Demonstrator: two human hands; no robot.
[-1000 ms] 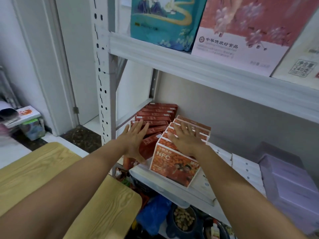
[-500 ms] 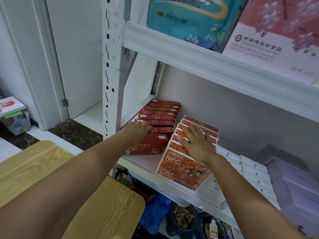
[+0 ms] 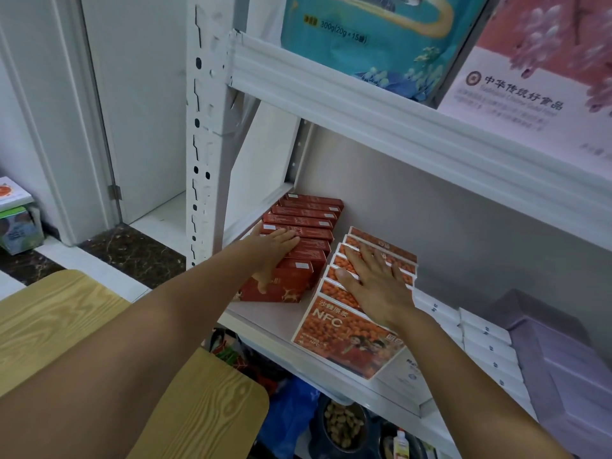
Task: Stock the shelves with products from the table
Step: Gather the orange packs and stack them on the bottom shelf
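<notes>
The red boxes (image 3: 304, 223) under the left hand (image 3: 271, 250) are dark, the front one bearing gold figures. The orange boxes (image 3: 344, 332) under the right hand (image 3: 377, 286) are printed with berries and white lettering. Right of that hand lie white boxes (image 3: 486, 332) and lilac boxes (image 3: 563, 359), above both hands a teal pack (image 3: 364, 38) and a blossom-patterned pink box (image 3: 530, 77), and under the left arm a pale yellow woodgrain table (image 3: 49, 319).

Front and centre, the flat orange berry-printed cardboard box (image 3: 347, 336) reads "沙棘原浆" with a big white "NFC" beneath, and a tiny "NFC" near its lower left corner. High above that box, the glossy teal plastic pouch (image 3: 364, 44) shows "300g(20g × 15", its last character blurred. Up and right of the box, the pink-and-white carton (image 3: 516, 104) carries "中华传统好食品" beside a round emblem; its smaller lines are unreadable.
</notes>
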